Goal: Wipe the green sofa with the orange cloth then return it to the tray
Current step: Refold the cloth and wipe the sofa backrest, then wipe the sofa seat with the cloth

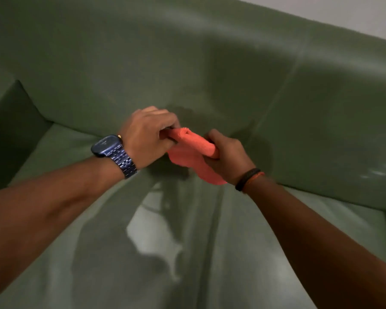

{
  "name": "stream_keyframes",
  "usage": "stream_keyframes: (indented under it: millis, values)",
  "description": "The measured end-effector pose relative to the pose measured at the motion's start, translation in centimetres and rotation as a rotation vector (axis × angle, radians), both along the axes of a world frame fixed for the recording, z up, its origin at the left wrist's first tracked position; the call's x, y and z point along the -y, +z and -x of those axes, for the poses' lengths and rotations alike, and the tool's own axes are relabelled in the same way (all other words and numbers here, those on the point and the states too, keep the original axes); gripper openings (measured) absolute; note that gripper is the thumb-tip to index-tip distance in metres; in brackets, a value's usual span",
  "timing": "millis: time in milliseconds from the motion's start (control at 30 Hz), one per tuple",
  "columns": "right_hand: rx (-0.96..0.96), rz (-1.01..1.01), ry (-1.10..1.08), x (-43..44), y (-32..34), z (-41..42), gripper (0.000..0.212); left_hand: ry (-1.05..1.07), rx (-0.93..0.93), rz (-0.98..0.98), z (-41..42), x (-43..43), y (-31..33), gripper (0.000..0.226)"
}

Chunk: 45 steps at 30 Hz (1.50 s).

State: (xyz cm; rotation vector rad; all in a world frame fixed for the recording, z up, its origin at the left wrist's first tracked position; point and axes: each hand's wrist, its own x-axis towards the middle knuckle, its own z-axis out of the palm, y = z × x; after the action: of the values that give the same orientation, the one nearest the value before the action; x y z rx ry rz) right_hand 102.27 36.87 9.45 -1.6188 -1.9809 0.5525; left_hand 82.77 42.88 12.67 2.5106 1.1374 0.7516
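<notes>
**Both hands on the orange cloth, over the sofa seat**

My left hand (146, 136) is closed around one end of the orange cloth (194, 152), fingers curled over its rolled edge. My right hand (226, 156) is clamped on the other end, and a loose flap hangs below between my wrists. I hold the cloth in the air just in front of the backrest, above the rear edge of the green sofa (210, 70) seat. A blue watch (112, 150) sits on my left wrist, a dark band (246, 178) on my right.
</notes>
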Motion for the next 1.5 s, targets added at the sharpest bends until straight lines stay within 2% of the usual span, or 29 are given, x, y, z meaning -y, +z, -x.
stream_keyframes:
  millis: [133,200,300,433,500,600,633,700,733,800,933,967,1067,1167,1200,1300,1333,1367,1500]
  values:
    - [0.159,0.105,-0.034,8.6,-0.1,-11.5,0.017,0.033,0.025,0.167,-11.3,7.5,-1.7,0.017]
    - [0.237,0.127,-0.085,13.3,0.3,-18.0,0.020,-0.009,0.039,0.214,-17.9,11.1,-2.2,0.015]
    - [0.338,0.086,-0.195,19.7,0.6,-25.5,0.027,-0.137,0.042,0.151,-25.9,15.7,-3.0,0.008]
    - [0.423,-0.066,-0.297,27.6,-2.4,-30.4,0.022,-0.301,0.065,0.016,-31.4,20.9,-5.8,0.016]
    - [0.440,-0.068,-0.269,31.4,-5.4,-30.5,0.014,-0.395,0.024,0.060,-31.4,23.9,-8.4,0.016]
    - [0.445,0.084,-0.123,37.6,-10.2,-28.4,0.021,-0.546,-0.189,0.178,-29.0,29.1,-12.9,0.035]
    - [0.443,0.184,-0.052,39.8,-11.4,-27.5,0.031,-0.542,-0.293,0.217,-27.7,30.6,-14.5,0.051]
    - [0.437,0.360,0.027,43.6,-13.2,-26.1,0.053,-0.402,-0.586,0.370,-24.7,32.6,-17.4,0.104]
    - [0.399,0.403,-0.001,44.9,-13.8,-25.6,0.061,-0.319,-0.729,0.460,-23.3,33.3,-18.7,0.128]
    - [0.321,0.403,-0.148,45.4,-14.8,-25.0,0.068,-0.195,-0.883,0.595,-21.3,34.1,-20.6,0.150]
    - [0.299,0.491,-0.580,41.7,-17.6,-23.0,0.069,-0.155,-0.896,0.638,-20.7,34.5,-21.8,0.155]
    - [0.313,0.526,-0.630,41.0,-18.3,-21.7,0.071,-0.155,-0.896,0.640,-20.7,34.6,-21.9,0.154]
    - [0.411,0.500,-0.491,41.5,-20.0,-18.1,0.071,-0.141,-0.897,0.630,-20.4,34.6,-22.1,0.153]
    - [0.491,0.403,-0.329,43.5,-21.0,-19.3,0.070,-0.149,-0.907,0.636,-20.5,34.6,-21.9,0.152]
    - [0.497,0.411,-0.382,43.8,-21.1,-20.1,0.071,-0.152,-0.908,0.640,-20.5,34.6,-21.9,0.152]
    - [0.448,0.503,-0.739,43.1,-20.8,-20.3,0.074,-0.146,-0.902,0.640,-20.5,34.7,-21.9,0.152]
    - [0.440,0.512,-0.771,42.6,-20.9,-19.5,0.074,-0.142,-0.900,0.633,-20.4,34.7,-21.9,0.152]
    - [0.443,0.512,-0.730,42.4,-21.0,-18.7,0.074,-0.144,-0.901,0.631,-20.4,34.7,-21.9,0.152]
    - [0.511,0.418,-0.349,44.0,-21.2,-19.7,0.072,-0.149,-0.888,0.617,-20.2,34.9,-22.2,0.151]
